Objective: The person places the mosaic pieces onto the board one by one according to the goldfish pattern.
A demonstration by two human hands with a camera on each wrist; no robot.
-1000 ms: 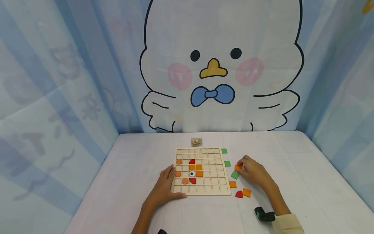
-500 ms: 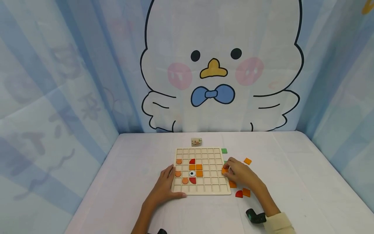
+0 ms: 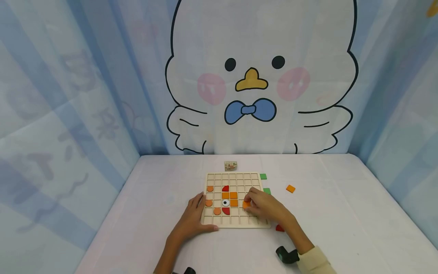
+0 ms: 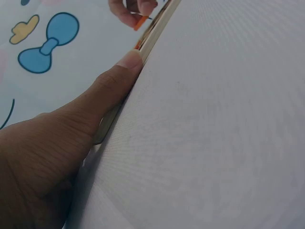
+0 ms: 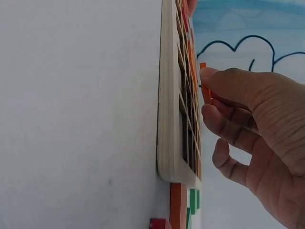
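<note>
In the head view, a pale wooden grid board [image 3: 243, 179] lies on the table. Orange round pieces [image 3: 210, 188], red quarter-circle pieces [image 3: 225, 188], orange square tiles [image 3: 234, 203] and a white eye piece [image 3: 226, 203] sit in its cells. My left hand [image 3: 191, 219] steadies the near left corner, thumb along the front edge and fingers extended by the left side. Over the right half, my right hand [image 3: 268, 205] pinches another orange square tile [image 3: 246, 204] between thumb and fingertips. The right wrist view shows this tile [image 5: 205, 88] on edge, just above the board.
Green square tiles [image 3: 267, 191] lie along the board's right side, an orange tile [image 3: 290, 188] farther right. A red piece [image 3: 279, 228] shows beside my right forearm. A small patterned card [image 3: 230, 166] lies behind the board. A printed curtain [image 3: 318, 76] stands at the back.
My right hand has carried the orange tile leftward from the loose pieces to over the board. Another orange tile now shows alone on the right. My left hand has stayed at the corner.
</note>
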